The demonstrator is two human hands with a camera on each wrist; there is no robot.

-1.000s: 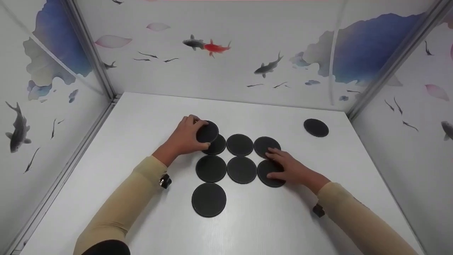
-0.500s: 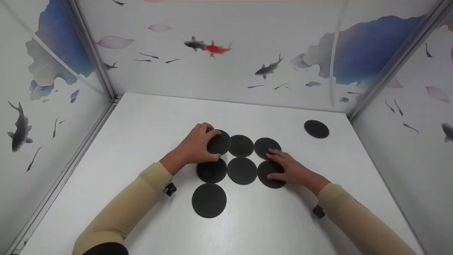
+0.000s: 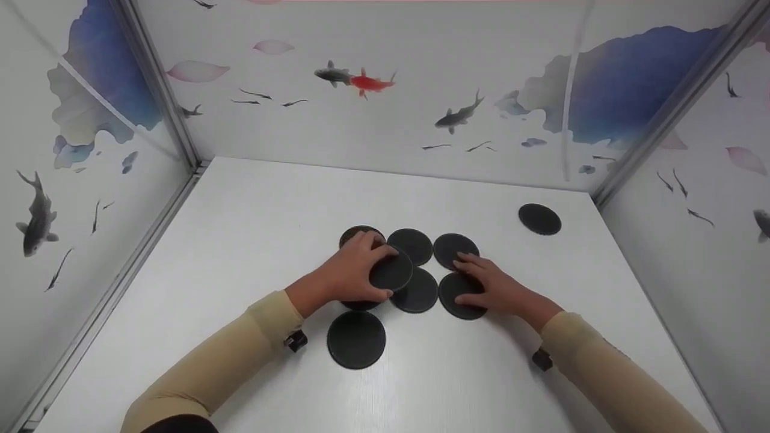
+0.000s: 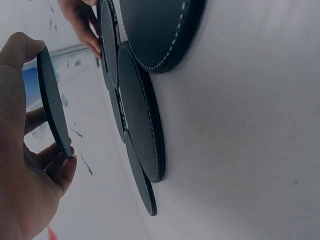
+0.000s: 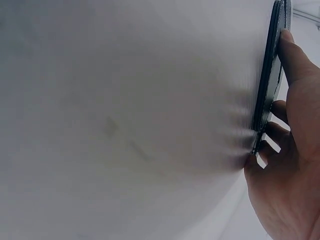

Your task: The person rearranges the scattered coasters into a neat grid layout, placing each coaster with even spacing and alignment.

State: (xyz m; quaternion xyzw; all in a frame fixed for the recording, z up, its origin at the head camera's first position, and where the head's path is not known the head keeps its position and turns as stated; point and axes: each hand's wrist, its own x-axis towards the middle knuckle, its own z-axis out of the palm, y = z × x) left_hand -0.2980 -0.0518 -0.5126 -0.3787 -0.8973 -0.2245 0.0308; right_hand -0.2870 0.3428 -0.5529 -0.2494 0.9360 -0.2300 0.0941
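Observation:
My left hand (image 3: 352,270) holds a round black coaster (image 3: 392,269) by its edge, thumb on one side and fingers on the other. In the left wrist view, light stitching runs round this coaster (image 4: 54,102), which is raised above the others. Below it lie the front-middle coaster (image 3: 416,293) and a front-left coaster, mostly hidden by my left hand. My right hand (image 3: 502,287) rests on the front-right coaster (image 3: 458,304), its fingertips reaching the back-right coaster (image 3: 452,245). In the right wrist view, the thumb touches a coaster's (image 5: 270,75) top.
A back-middle coaster (image 3: 410,245) and a partly covered back-left coaster (image 3: 356,231) lie on the white table (image 3: 451,385). Another coaster (image 3: 356,340) lies nearest the front. One more coaster (image 3: 539,219) sits apart at the back right. Printed walls (image 3: 385,132) enclose the table's back and sides.
My left hand has carried its coaster from over the back-left coaster forward and to the right, now over the front-middle one. My right hand has stayed in place.

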